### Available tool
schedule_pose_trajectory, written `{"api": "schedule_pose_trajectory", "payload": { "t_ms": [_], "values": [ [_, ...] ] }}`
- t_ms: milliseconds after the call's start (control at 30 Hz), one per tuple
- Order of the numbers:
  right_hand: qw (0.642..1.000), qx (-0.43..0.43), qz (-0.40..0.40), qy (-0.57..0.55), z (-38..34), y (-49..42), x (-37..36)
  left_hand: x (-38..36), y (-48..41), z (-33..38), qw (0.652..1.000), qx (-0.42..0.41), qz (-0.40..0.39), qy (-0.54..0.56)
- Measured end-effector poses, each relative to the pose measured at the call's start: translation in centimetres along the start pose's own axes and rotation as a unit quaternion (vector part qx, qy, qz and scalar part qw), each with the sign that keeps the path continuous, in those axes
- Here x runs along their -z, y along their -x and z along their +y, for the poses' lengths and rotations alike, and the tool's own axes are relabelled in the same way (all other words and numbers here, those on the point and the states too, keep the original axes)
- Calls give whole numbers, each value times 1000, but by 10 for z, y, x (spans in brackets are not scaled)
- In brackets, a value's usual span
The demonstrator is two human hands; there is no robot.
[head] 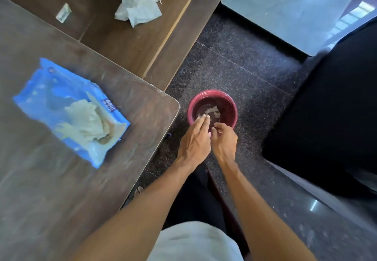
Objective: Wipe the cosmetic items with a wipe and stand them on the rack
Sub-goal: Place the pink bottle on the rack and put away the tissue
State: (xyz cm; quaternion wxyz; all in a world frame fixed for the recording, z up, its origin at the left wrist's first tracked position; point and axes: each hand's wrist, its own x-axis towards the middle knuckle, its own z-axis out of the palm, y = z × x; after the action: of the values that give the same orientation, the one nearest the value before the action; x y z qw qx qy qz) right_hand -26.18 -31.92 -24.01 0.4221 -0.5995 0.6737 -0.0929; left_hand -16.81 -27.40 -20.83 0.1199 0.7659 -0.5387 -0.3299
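Both my hands reach down over a red bucket (228, 101) on the dark floor. My left hand (194, 140) has its fingers stretched out flat above the bucket's near rim and holds nothing. My right hand (224, 138) is beside it with fingers curled in, nothing visible in them. A crumpled used wipe (212, 111) lies inside the bucket. On the brown table at the left a blue wipe pack (51, 97) lies open with a wipe (85, 122) pulled partly out. No cosmetic item or rack is in view.
A crumpled white tissue (138, 7) and a small white packet (63, 12) lie on a lower wooden surface behind the table (61, 179). A dark chair or seat (326, 128) stands to the right. The table's rounded corner (173, 101) is just left of the bucket.
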Motion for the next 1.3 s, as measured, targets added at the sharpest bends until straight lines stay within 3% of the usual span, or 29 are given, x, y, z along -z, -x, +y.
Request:
{"api": "schedule_pose_trajectory", "payload": {
  "t_ms": [133,267,433,600,900,1067,1300],
  "values": [
    [994,109,9,13,-54,34,33,45,32,20,994,-73,76,-28],
    [985,166,5,41,-86,61,48,97,70,30,980,-120,147,-60],
    [978,196,46,55,-134,116,54,154,130,16,960,-100,257,-51],
    [936,335,77,77,-178,188,39,183,196,-28,926,-7,378,-15],
    [811,555,-76,167,-238,306,-75,190,341,-147,859,170,483,-13],
    [744,615,-152,209,-264,375,-141,194,437,-214,809,297,508,-8],
    [700,640,-246,201,-316,449,-233,217,549,-302,715,414,563,12]
  ]
}}
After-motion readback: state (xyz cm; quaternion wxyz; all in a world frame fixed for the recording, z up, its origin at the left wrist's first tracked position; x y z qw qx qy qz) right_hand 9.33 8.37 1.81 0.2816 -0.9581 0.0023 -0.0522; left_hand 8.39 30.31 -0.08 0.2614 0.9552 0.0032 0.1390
